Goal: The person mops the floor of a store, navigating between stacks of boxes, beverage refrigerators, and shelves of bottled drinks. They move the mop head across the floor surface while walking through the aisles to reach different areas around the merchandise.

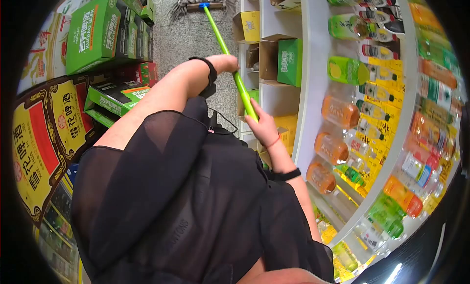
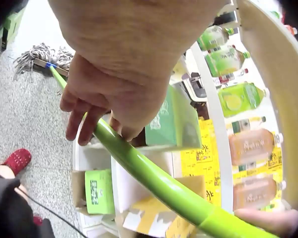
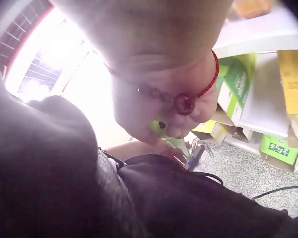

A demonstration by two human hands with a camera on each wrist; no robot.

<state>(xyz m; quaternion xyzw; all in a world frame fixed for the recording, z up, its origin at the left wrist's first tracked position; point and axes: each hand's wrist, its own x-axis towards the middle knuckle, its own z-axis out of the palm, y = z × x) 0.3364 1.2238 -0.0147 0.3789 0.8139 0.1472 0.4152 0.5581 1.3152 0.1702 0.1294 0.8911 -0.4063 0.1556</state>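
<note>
A mop with a bright green handle (image 1: 243, 92) slants away from the body, and its grey string head (image 1: 203, 4) lies on the floor at the far end. My left hand (image 1: 226, 63) grips the handle partway along; in the left wrist view, the left hand (image 2: 116, 94) has thumb and fingers around it. Nearer the body, my right hand (image 1: 264, 128) holds the handle's upper end. A red bracelet (image 3: 185, 104) circles the right wrist, and the fingers curl about the green end (image 3: 159, 127), mostly hiding it.
White shelves (image 1: 313, 88) with several rows of bottles (image 1: 338, 112) stand close on the right. Stacked green cartons (image 1: 90, 36) and yellow beer cases (image 1: 36, 147) line the left. Between them runs a speckled floor (image 1: 169, 44). A red shoe (image 2: 18, 161) shows in the left wrist view.
</note>
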